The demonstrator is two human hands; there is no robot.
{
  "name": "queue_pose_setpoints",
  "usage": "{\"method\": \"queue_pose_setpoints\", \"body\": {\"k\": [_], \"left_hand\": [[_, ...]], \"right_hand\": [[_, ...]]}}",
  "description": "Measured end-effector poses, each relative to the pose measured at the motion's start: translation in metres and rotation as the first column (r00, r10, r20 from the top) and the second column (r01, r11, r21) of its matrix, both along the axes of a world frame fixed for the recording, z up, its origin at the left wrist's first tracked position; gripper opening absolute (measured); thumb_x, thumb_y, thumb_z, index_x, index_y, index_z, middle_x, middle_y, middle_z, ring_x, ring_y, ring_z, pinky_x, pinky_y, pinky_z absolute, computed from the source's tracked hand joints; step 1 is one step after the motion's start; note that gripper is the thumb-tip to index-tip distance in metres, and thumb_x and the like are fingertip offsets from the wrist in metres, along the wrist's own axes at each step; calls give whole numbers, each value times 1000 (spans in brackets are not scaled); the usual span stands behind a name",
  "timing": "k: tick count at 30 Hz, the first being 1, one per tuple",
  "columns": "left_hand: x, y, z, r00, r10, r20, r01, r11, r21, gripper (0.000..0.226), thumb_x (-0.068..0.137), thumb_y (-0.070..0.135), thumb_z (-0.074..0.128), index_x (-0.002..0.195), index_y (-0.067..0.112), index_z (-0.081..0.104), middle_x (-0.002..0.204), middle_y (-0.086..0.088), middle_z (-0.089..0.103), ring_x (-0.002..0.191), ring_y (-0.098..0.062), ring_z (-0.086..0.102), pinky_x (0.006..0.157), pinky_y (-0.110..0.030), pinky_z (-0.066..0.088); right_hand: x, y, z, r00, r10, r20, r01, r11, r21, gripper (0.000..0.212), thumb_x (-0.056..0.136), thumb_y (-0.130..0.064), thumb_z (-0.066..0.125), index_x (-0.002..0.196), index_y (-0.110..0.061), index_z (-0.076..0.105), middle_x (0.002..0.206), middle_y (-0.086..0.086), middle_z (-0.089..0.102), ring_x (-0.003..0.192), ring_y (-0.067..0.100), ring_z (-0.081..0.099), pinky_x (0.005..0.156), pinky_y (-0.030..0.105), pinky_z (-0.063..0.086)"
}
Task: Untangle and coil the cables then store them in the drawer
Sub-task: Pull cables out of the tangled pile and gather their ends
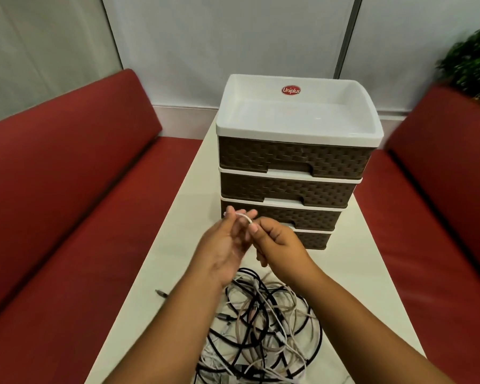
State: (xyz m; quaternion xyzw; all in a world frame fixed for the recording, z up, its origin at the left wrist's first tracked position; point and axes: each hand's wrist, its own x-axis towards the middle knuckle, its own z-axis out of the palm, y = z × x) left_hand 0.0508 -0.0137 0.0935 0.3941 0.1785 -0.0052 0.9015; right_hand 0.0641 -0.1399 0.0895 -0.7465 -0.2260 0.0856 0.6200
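Up Close: Two Hands Work One White Cable Above the Tangle

Leftmost, a red bench seat (pixel 67 189) runs along the white table (pixel 372 286), and a small dark plug end (pixel 161 293) lies alone on the tabletop near that edge. Moving in, the left hand (pixel 225 245) is raised palm-up above the table, its fingers loosely spread, and a thin white cable (pixel 243 216) arcs across its blurred fingertips. Whether those fingers actually pinch the cable, I cannot tell. Just beside it, the right hand (pixel 277 242) is curled close, thumb and forefinger pressed together on the same white cable where it bends down. Below both wrists, a heap of tangled cables (pixel 261 328), black, white and beige, sprawls on the near part of the table. Behind the hands stands the drawer unit (pixel 291 173), brown woven-look fronts stacked under a white top tray; every drawer looks pushed in. Farther right sits a second red bench (pixel 441 203), with a blurred green plant (pixel 471 62) above it.
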Motion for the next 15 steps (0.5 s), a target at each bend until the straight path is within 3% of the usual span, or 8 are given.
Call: {"method": "queue_pose_setpoints", "body": {"k": [2,4,6,8,11,15], "left_hand": [[0,-8,1,1000,24,20,-25,998,57,33,102,32,43,111,7,63,98,-3,76,93,-14,70,74,-28,55],[5,-5,6,990,120,77,-128,985,115,30,104,28,40,101,8,63,84,-1,74,88,-15,72,73,-29,55],[10,2,15,969,211,127,-222,972,77,28,105,26,39,94,9,59,67,1,61,72,-12,69,77,-32,57],[14,8,19,952,263,156,-270,962,27,29,105,27,39,89,11,55,60,3,48,55,-7,55,69,-28,57],[16,11,19,936,294,195,-302,953,13,29,106,28,37,85,13,52,58,5,40,50,-5,38,53,-19,44],[21,31,13,910,333,245,-331,942,-50,29,106,28,38,84,14,51,56,6,39,47,-4,36,48,-17,37]], "right_hand": [[3,0,-3,1000,-6,22,8,998,-61,28,101,-21,49,75,-25,58,57,-19,53,54,0,46,57,23,38],[6,-5,-10,1000,-28,2,28,993,-118,28,100,-27,50,74,-26,62,55,-17,51,55,2,44,59,27,37],[7,-12,-14,999,-32,-43,25,988,-150,29,99,-31,50,75,-26,65,53,-13,45,54,8,41,57,29,36],[9,-20,-11,999,-10,-35,2,979,-202,29,100,-30,50,76,-24,66,51,-15,45,52,4,40,56,24,35],[13,-33,-4,999,41,16,-34,956,-290,26,100,-28,50,83,-18,67,49,-18,46,48,1,37,52,17,30],[22,-57,-3,998,65,28,-50,930,-364,24,99,-30,52,88,-19,70,55,-17,48,51,1,37,53,17,32]]}}
